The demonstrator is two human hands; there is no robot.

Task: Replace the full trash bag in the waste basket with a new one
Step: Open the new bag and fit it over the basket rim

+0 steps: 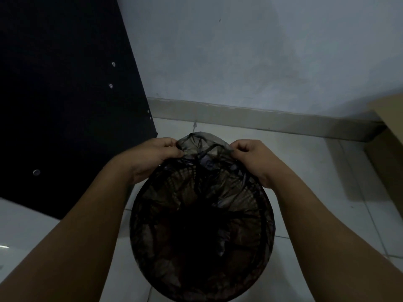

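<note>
Fingers of left hand (158, 152) and right hand (250, 155) pinched on bag (201, 142) edge, beyond basket (267, 205) far rim; basket depths too dark.

black panel (65, 105), cardboard box (388, 149), tiled floor (327, 214)

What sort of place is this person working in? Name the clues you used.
Probably an indoor room corner in a home or small office. Clues: a white tiled floor meeting a painted wall at a skirting board, a black furniture panel, and a mesh waste basket lined with a dark trash bag.
</note>
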